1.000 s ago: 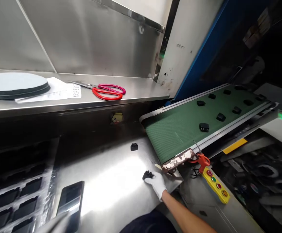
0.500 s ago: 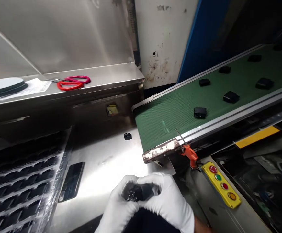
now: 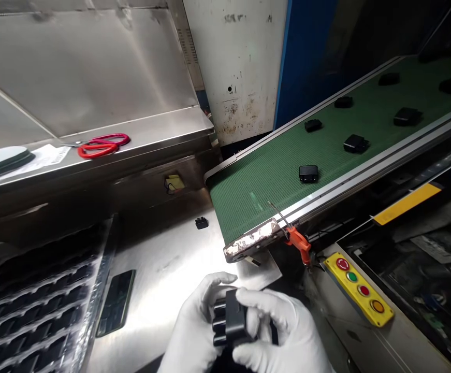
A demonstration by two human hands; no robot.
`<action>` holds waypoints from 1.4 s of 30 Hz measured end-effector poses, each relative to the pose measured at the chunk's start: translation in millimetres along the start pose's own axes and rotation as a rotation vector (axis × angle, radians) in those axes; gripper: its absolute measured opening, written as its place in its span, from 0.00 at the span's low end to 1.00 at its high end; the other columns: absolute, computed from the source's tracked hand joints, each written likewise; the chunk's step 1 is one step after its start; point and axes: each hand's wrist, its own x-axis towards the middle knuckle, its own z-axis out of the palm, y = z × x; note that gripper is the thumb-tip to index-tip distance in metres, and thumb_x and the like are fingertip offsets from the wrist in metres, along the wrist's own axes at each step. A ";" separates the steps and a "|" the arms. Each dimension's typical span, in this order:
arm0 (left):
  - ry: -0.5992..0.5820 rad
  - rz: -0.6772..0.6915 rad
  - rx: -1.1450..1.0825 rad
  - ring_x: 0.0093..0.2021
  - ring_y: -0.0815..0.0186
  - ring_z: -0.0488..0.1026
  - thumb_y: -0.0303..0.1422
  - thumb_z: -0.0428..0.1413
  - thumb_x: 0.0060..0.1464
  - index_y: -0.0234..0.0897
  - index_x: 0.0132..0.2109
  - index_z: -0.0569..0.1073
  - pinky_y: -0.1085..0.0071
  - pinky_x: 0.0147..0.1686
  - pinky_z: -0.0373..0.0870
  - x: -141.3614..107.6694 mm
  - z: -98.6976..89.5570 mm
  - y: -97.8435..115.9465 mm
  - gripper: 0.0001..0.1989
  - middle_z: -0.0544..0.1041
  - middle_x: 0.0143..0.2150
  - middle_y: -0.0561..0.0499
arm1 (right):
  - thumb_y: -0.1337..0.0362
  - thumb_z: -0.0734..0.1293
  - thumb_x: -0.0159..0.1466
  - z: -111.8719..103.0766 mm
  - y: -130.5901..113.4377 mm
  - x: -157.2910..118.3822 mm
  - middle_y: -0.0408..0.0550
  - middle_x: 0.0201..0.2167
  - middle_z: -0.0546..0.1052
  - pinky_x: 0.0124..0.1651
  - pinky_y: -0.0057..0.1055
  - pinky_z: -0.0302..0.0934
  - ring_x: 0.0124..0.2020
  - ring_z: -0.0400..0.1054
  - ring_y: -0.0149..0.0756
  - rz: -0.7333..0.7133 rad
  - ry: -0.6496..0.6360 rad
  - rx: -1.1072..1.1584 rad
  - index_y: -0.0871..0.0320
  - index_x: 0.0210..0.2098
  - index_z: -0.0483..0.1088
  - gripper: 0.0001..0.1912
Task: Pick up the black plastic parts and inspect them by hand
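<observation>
My right hand (image 3: 283, 331), in a white glove, pinches a black plastic housing (image 3: 235, 318) between thumb and fingers at the bottom centre of the head view. Several rounded tubes stick out of the housing's left side. Around that side my left hand (image 3: 194, 326), also gloved, is cupped with its fingers apart. Whether its palm touches the tubes is hard to see. Beyond the hands a small black plastic piece (image 3: 201, 223) lies on the steel table (image 3: 163, 264).
On the right, a green conveyor belt (image 3: 248, 186) carries several black housings (image 3: 308, 174). An orange-handled tool (image 3: 299, 244) hangs at its end, near a yellow button box (image 3: 359, 290). At left are a phone (image 3: 115, 303), a tray of black parts (image 3: 34, 311) and red scissors (image 3: 103, 146) on a ledge.
The housing has turned so its tubes point left and it shows more plainly. My left hand's fingers have loosened from around it. The camera view has shifted slightly.
</observation>
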 end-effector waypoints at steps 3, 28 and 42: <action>-0.115 -0.018 -0.012 0.32 0.63 0.76 0.22 0.73 0.31 0.41 0.45 0.69 0.72 0.34 0.71 2.6 -4.4 8.6 0.33 0.78 0.30 0.56 | 0.71 0.78 0.47 0.2 8.6 -2.0 0.34 0.23 0.71 0.25 0.22 0.59 0.20 0.60 0.25 -0.234 0.038 -0.123 0.41 0.50 0.73 0.33; 0.008 0.104 0.132 0.44 0.57 0.75 0.24 0.61 0.42 0.41 0.44 0.73 0.68 0.45 0.71 -25.6 -15.1 9.4 0.19 0.78 0.42 0.51 | 0.74 0.74 0.53 -10.7 28.2 -0.4 0.37 0.28 0.76 0.29 0.25 0.59 0.25 0.63 0.28 -0.132 -0.260 -0.121 0.37 0.57 0.67 0.37; 0.067 0.112 0.206 0.42 0.57 0.77 0.35 0.67 0.46 0.42 0.42 0.77 0.68 0.42 0.74 -18.2 -24.7 -0.3 0.14 0.79 0.41 0.50 | 0.64 0.77 0.51 2.0 -7.1 14.8 0.47 0.27 0.77 0.24 0.22 0.60 0.20 0.65 0.24 0.436 -0.199 0.437 0.61 0.40 0.77 0.18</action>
